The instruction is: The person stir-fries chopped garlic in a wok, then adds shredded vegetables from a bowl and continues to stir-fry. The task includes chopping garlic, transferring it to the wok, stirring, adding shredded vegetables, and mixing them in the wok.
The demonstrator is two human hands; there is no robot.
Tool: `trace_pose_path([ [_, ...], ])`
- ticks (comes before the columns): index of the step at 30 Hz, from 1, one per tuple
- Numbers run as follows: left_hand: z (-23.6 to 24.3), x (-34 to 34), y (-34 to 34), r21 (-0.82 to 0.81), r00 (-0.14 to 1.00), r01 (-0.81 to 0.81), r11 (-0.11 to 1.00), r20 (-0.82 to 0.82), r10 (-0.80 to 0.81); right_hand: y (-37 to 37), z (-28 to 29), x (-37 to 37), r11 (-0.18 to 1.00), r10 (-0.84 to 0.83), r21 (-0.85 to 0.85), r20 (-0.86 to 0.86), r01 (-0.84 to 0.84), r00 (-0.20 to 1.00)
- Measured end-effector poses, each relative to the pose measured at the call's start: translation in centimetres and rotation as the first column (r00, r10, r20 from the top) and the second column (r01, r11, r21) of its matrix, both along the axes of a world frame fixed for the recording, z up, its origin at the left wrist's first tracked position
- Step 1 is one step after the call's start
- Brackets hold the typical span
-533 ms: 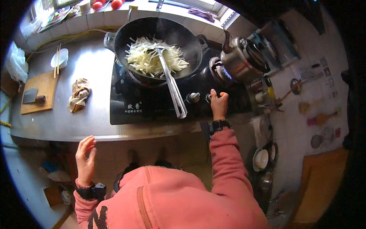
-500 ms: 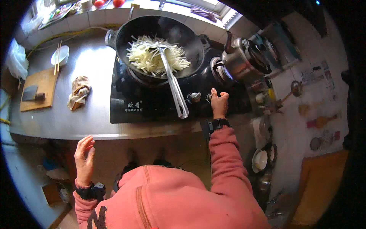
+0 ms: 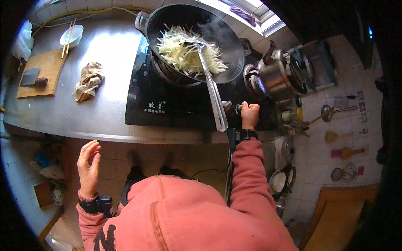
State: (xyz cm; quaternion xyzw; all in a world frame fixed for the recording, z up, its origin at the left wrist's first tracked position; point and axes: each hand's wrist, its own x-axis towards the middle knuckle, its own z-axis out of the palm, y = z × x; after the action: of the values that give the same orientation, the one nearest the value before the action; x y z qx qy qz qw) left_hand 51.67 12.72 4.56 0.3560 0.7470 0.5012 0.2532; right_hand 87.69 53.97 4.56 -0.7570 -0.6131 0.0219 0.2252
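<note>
My right hand (image 3: 250, 115) is closed on a stove knob (image 3: 238, 108) at the front right of the black gas hob (image 3: 167, 115). On the hob, a black wok (image 3: 228, 38) holds pale shredded vegetable (image 3: 178, 52), with a long metal turner (image 3: 213, 98) lying in it, handle over the front. A steel kettle (image 3: 276, 75) sits on the right burner, where blue flame shows underneath. My left hand (image 3: 89, 167) hangs before the counter's front edge, fingers loosely curved and holding nothing.
On the steel counter (image 3: 109, 104) are a crumpled cloth (image 3: 88, 81), a wooden board (image 3: 50, 79) with a cleaver (image 3: 30, 77), and a white bowl (image 3: 72, 37) with chopsticks. A plastic bag (image 3: 23, 39) is at the far left. Utensils (image 3: 345, 153) hang at the right; bowls (image 3: 278, 182) stand below.
The camera's view has shifted, so the counter and hob appear higher in frame. My right hand's fingers have curled further round the knob. My left hand stays low and loosely curved.
</note>
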Motion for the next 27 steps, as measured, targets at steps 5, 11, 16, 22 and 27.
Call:
trace_pose_path([
  [5, -0.1, -0.2, 0.0, 0.018, 1.0, -0.001, 1.0, 0.012, 0.001, 0.0, -0.2, 0.1, 1.0, 0.029, 0.009, -0.053, -0.028, 0.998],
  [11, -0.3, -0.4, 0.0, 0.013, 1.0, -0.023, 1.0, 0.012, 0.023, 0.6, -0.9, 0.6, 0.995, 0.08, 0.059, -0.044, -0.077, 0.996],
  [16, -0.6, -0.4, -0.3, 0.014, 1.0, -0.018, 1.0, 0.017, 0.018, 1.4, -1.7, 1.8, 0.983, 0.17, 0.083, -0.051, -0.165, 0.984],
  [22, -0.8, -0.5, -0.6, -0.007, 0.999, -0.028, 1.0, 0.014, 0.028, 2.5, -2.6, 3.1, 0.962, 0.267, 0.101, -0.143, -0.254, 0.953],
  [27, -0.8, -0.6, -0.8, 0.005, 0.999, -0.033, 0.999, 0.035, 0.033, 2.6, -2.6, 3.4, 0.966, 0.256, 0.074, -0.12, -0.248, 0.959],
])
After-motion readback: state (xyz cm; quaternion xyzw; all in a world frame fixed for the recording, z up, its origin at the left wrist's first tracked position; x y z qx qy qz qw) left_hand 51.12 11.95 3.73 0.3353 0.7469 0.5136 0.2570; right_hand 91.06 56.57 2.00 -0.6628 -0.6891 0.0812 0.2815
